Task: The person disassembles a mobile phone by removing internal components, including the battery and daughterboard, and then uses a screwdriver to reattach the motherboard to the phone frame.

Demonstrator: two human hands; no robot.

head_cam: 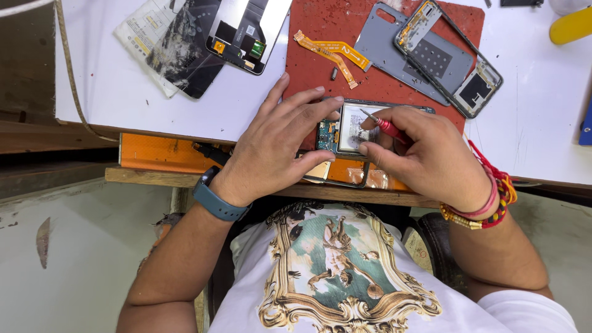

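An opened phone with its back off lies at the near edge of a red work mat, its circuit board and battery exposed. My left hand rests over the phone's left side and steadies it, fingers spread. A red-handled screwdriver sits in my right hand, its tip touching the phone's inside near the battery's top. A blue watch is on my left wrist, red and yellow bands on my right.
On the mat lie an orange flex cable, a grey back cover and a phone frame. A cracked screen and a display panel lie on the white table at the left. A yellow object is far right.
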